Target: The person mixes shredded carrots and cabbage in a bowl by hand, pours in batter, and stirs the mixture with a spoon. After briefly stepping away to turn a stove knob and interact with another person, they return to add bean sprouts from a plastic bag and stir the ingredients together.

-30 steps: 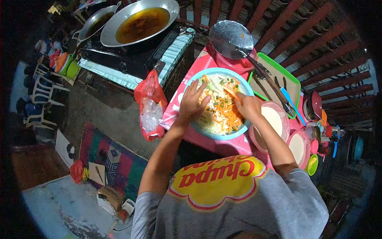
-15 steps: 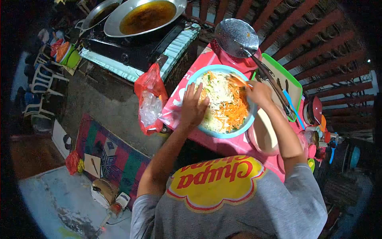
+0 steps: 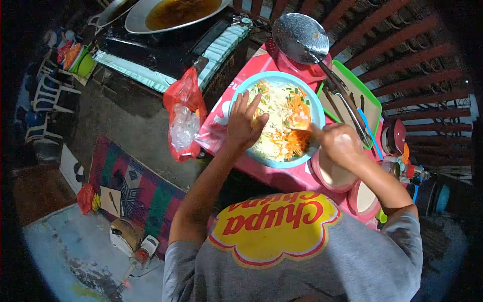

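A light blue basin (image 3: pixel 283 75) sits on the pink-covered table, holding a mix of shredded pale vegetable, orange carrot strips and green bits (image 3: pixel 275 113). My left hand (image 3: pixel 243 123) lies with fingers spread over the basin's left rim. At the right side, my right hand (image 3: pixel 343 144) is closed round the handle of a wooden spatula (image 3: pixel 301 124). The spatula's blade is down among the carrot strips, partly covered by them. Just below my right hand stands a pink container with pale contents (image 3: pixel 334 173).
Behind the basin, a large metal skimmer (image 3: pixel 300 38) rests over a pink tub. A green-rimmed tray (image 3: pixel 371 95) with utensils lies to the right. At the upper left, a wok of oil (image 3: pixel 181 12) sits on a stove. A red plastic bag (image 3: pixel 183 116) hangs by the table's left edge.
My right hand has moved down and right, drawing the spatula from the basin's upper right toward its middle right. The vegetables have shifted, with less carrot showing. My left hand stays at the rim.
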{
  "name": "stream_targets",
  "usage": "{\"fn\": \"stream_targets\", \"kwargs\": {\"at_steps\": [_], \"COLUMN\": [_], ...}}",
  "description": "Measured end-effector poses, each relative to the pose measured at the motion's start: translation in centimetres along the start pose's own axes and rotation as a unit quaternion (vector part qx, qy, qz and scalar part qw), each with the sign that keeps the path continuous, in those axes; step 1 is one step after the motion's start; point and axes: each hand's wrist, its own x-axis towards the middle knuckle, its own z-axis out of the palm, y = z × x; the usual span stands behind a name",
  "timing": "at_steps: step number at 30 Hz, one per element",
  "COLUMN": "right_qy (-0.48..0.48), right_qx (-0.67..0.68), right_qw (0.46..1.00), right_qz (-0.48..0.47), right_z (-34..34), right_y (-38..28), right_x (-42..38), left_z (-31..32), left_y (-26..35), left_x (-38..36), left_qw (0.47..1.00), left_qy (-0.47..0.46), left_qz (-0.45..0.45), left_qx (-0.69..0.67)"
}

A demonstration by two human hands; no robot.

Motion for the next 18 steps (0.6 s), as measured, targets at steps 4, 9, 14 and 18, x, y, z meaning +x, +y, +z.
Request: {"fn": "stream_targets", "kwargs": {"at_steps": [4, 9, 14, 18], "right_qy": [-0.089, -0.115, -0.049, -0.077], "right_qx": [-0.009, 0.056, 0.076, 0.035], "right_qw": [0.996, 0.992, 0.996, 0.995], "right_qz": [-0.010, 0.019, 0.010, -0.054], "right_z": [6.7, 3.2, -3.5, 4.7], "right_y": [-2.2, 0.9, -0.5, -5.1], "right_x": [2.6, 5.4, 5.8, 7.4], "left_z": [0.3, 0.1, -0.7, -0.7], "left_y": [-0.2, -1.1, -1.6, -1.6], "left_x": [0.2, -0.1, 1.0, 1.1], "left_qw": [1.000, 0.996, 0.992, 0.992], "left_qy": [0.003, 0.028, 0.003, -0.004], "left_qz": [0.008, 0.015, 0.002, 0.022], "left_qx": [-0.007, -0.079, -0.129, -0.128]}}
